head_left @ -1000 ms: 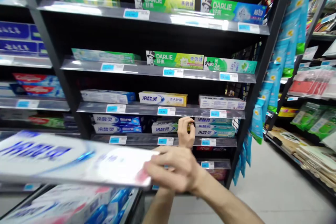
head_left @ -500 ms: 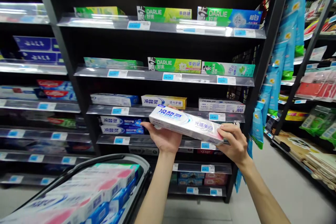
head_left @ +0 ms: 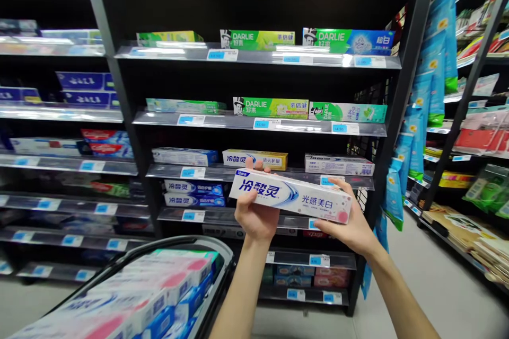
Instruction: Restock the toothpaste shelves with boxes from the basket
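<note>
My left hand (head_left: 258,217) pinches the box (head_left: 290,197) at its left end, thumb in front; my right hand (head_left: 352,225) grips its right end. Label: 冷酸灵, 光感美白. The box tilts down rightward before the shelf's front edge (head_left: 167,171). Higher: a carton (head_left: 272,107) marked DARLIE. Lower left: a basket (head_left: 227,255).

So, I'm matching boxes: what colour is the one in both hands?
The held box is mostly white with blue lettering, clearest in the head view.
</note>
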A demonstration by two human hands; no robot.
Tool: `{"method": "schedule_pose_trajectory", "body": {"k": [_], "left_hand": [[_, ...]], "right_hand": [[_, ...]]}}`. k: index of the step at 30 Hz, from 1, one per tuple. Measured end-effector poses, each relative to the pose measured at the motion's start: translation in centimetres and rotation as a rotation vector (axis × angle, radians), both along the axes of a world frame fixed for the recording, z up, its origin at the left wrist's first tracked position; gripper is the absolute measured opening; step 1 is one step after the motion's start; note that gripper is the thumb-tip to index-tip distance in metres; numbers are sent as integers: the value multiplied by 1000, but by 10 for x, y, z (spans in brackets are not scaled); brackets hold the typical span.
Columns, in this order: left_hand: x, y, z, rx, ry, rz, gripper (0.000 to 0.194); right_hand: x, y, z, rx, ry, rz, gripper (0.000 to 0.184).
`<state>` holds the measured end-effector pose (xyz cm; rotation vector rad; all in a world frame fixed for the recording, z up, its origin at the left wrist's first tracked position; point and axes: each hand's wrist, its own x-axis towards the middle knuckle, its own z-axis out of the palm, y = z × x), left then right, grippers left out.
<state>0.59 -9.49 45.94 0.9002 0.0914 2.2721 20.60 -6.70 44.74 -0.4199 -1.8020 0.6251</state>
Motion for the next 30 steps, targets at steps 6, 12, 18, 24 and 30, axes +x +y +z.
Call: {"method": "schedule_pose_trajectory", "body": {"k": [6,12,18,24,30], "left_hand": [[-3,10,-6,-93,170,125,73],[2,9,-5,-11,253,382,59],[0,4,-6,50,387,336,66],[-4,8,-10,26,431,296,63],[-5,9,-13,13,461,293,64]], "right_hand": [[9,8,4,-190,292,-47,93],[5,11,-7,46,360,-315,103],[14,14,-8,221,398,-441,106],[20,14,2,199,320,-392,101],[26,19,0,175,277,-383,99]]}}
